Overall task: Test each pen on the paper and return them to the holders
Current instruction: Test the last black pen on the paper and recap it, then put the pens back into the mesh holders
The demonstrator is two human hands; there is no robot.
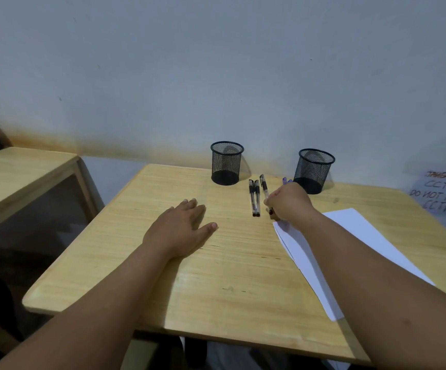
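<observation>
A: Where the left hand (181, 225) lies, is it holding anything?
B: No. Flat on the table (141, 263), fingers spread, empty.
A: Further right?
B: Left holder (226, 163), two pens (254, 198) side by side, then the right hand (287, 204) pinching a third pen (265, 192) at the paper (355, 236) corner. Right holder (314, 170) behind it.

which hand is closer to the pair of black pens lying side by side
Right. The right hand sits just right of the pair of black pens, gripping a third pen beside them. The left hand lies flat on the table, farther off to their left.
</observation>
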